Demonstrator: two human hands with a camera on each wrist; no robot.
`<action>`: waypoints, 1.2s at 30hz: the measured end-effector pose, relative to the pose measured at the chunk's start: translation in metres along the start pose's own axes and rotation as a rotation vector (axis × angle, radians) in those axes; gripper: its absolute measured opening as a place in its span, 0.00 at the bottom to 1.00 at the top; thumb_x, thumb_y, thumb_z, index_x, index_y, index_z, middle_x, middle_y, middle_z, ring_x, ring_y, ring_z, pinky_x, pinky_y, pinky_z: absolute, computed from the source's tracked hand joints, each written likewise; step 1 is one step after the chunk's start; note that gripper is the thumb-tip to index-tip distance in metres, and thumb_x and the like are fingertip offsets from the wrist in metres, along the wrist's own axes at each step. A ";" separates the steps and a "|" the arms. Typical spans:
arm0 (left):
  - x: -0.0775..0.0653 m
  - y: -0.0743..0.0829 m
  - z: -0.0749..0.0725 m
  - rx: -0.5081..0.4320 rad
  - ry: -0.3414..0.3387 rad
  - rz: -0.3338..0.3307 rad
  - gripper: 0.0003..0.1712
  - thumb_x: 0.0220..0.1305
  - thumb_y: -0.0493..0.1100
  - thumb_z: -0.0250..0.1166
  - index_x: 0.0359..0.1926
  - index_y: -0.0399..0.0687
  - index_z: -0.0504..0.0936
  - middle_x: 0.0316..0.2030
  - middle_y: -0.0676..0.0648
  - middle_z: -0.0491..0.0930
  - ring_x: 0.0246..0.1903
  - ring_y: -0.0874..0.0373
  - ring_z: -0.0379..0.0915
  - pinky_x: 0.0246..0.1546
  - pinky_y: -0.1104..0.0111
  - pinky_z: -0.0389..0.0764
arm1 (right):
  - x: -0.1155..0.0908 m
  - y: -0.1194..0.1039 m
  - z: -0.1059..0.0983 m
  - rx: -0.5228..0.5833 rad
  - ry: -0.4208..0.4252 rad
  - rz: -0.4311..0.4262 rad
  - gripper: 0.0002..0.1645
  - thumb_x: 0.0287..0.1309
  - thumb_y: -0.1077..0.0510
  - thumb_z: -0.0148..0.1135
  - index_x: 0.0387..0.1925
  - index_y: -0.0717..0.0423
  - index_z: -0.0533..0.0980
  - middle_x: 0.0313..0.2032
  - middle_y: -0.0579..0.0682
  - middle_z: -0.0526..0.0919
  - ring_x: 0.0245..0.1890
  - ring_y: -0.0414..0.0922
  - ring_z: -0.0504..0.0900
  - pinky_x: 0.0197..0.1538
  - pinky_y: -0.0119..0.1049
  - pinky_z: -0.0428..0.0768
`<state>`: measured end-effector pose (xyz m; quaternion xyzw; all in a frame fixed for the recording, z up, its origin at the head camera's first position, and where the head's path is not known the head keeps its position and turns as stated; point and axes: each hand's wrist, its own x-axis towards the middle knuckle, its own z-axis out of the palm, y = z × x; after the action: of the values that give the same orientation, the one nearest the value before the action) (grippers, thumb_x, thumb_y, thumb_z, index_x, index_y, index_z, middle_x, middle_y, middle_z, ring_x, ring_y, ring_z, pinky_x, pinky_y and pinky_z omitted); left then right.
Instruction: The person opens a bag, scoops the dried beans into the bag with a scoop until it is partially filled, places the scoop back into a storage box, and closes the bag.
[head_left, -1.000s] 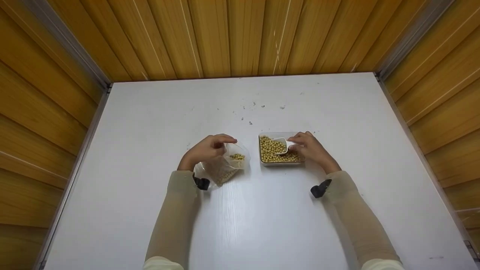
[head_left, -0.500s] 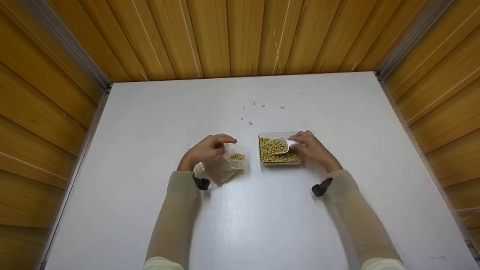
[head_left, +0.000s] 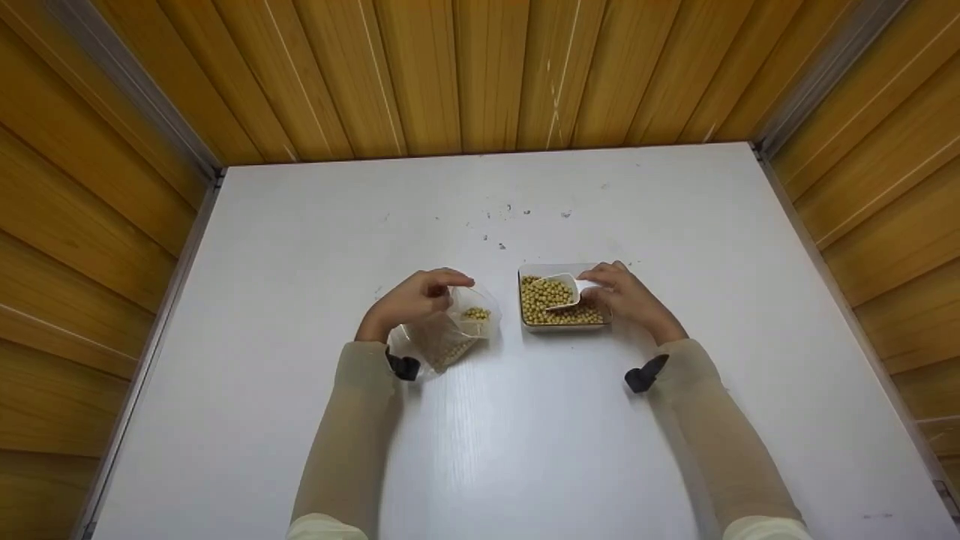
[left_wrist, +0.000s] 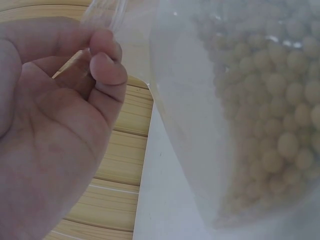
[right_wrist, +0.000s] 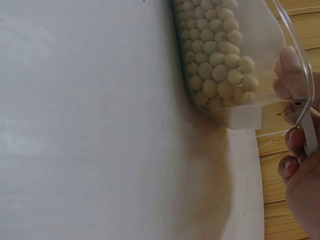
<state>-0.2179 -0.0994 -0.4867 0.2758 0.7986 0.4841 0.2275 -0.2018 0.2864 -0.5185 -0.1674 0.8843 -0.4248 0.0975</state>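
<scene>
Translucent plastic forms the limp bag [head_left: 435,345] of round, pale-yellow beans [head_left: 475,313] on the white desk [head_left: 480,450]; the left hand [head_left: 409,301] pinches it near its mouth, a sensible hold, since it would probably sag and spill if gripped low. Beyond, to its right, one clear, rectangular, rigid-looking container [head_left: 566,328] carries more loose beans, likely hard and quick to roll. Among them rests the white, squarish scoop [head_left: 577,291], presumably light and stiff; the right hand [head_left: 631,301] grips its handle, best kept level.

The bag [left_wrist: 180,100] is filmy plastic, the box [head_left: 562,328] smooth and glossy.
</scene>
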 end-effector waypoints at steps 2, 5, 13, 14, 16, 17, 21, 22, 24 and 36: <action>0.000 -0.001 0.000 0.001 0.001 0.003 0.24 0.63 0.31 0.52 0.60 0.44 0.77 0.63 0.43 0.72 0.33 0.57 0.63 0.38 0.67 0.67 | 0.000 0.000 0.000 -0.010 0.002 0.002 0.23 0.64 0.52 0.58 0.56 0.61 0.77 0.51 0.58 0.78 0.53 0.50 0.66 0.59 0.53 0.66; 0.000 -0.001 0.000 -0.004 -0.001 0.013 0.24 0.64 0.30 0.53 0.61 0.42 0.76 0.63 0.42 0.71 0.32 0.57 0.62 0.37 0.66 0.66 | 0.000 0.002 -0.001 -0.005 0.008 -0.008 0.23 0.64 0.54 0.58 0.55 0.63 0.77 0.51 0.59 0.78 0.56 0.55 0.67 0.65 0.57 0.60; 0.000 -0.002 0.000 -0.001 -0.002 0.024 0.24 0.64 0.30 0.53 0.61 0.42 0.76 0.63 0.41 0.71 0.35 0.55 0.63 0.40 0.64 0.66 | -0.001 0.006 0.000 0.007 0.038 -0.034 0.21 0.62 0.56 0.60 0.54 0.62 0.78 0.48 0.58 0.79 0.52 0.51 0.69 0.62 0.56 0.63; 0.000 -0.002 0.000 -0.002 -0.003 0.023 0.24 0.64 0.30 0.53 0.61 0.42 0.76 0.63 0.42 0.71 0.35 0.56 0.64 0.40 0.64 0.67 | -0.001 0.006 0.000 0.000 0.042 -0.037 0.21 0.62 0.56 0.60 0.54 0.62 0.78 0.48 0.58 0.80 0.52 0.50 0.69 0.64 0.56 0.62; 0.000 -0.001 0.000 0.000 -0.003 0.020 0.24 0.64 0.30 0.53 0.61 0.42 0.76 0.63 0.42 0.72 0.35 0.56 0.64 0.40 0.65 0.67 | -0.001 0.007 0.000 -0.004 0.050 -0.037 0.21 0.61 0.56 0.60 0.54 0.62 0.78 0.48 0.58 0.80 0.52 0.51 0.70 0.64 0.56 0.61; 0.000 -0.001 0.000 0.002 -0.003 0.019 0.24 0.64 0.30 0.53 0.61 0.42 0.76 0.63 0.42 0.72 0.35 0.57 0.64 0.39 0.66 0.67 | -0.001 0.008 0.000 -0.006 0.055 -0.037 0.21 0.61 0.57 0.60 0.54 0.62 0.78 0.48 0.58 0.80 0.53 0.51 0.70 0.66 0.56 0.59; 0.000 -0.002 0.001 0.008 -0.001 0.017 0.24 0.64 0.31 0.52 0.61 0.41 0.76 0.62 0.43 0.72 0.35 0.56 0.64 0.39 0.66 0.68 | -0.001 0.009 -0.001 -0.004 0.064 -0.028 0.22 0.60 0.56 0.61 0.53 0.63 0.78 0.48 0.59 0.80 0.57 0.55 0.71 0.70 0.56 0.54; 0.000 -0.002 0.001 0.009 0.001 0.017 0.24 0.64 0.31 0.52 0.61 0.41 0.76 0.62 0.43 0.72 0.35 0.56 0.64 0.39 0.66 0.68 | -0.001 0.009 -0.001 -0.003 0.063 -0.027 0.22 0.60 0.56 0.61 0.54 0.63 0.78 0.49 0.59 0.80 0.57 0.56 0.71 0.71 0.56 0.51; 0.000 -0.002 0.001 0.006 0.003 0.013 0.24 0.63 0.31 0.52 0.61 0.41 0.76 0.62 0.43 0.72 0.35 0.56 0.64 0.39 0.66 0.68 | -0.002 0.009 -0.001 0.004 0.056 -0.026 0.22 0.61 0.56 0.60 0.54 0.63 0.77 0.50 0.59 0.80 0.59 0.57 0.70 0.72 0.56 0.48; -0.001 -0.002 0.003 -0.020 0.004 0.015 0.24 0.65 0.29 0.52 0.61 0.41 0.75 0.62 0.42 0.72 0.38 0.55 0.63 0.42 0.64 0.67 | -0.014 -0.031 -0.008 0.052 0.051 -0.038 0.20 0.62 0.65 0.57 0.54 0.70 0.75 0.50 0.66 0.79 0.56 0.59 0.70 0.73 0.57 0.41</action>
<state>-0.2156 -0.0991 -0.4893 0.2787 0.7922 0.4942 0.2248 -0.1845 0.2795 -0.4888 -0.1709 0.8718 -0.4535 0.0711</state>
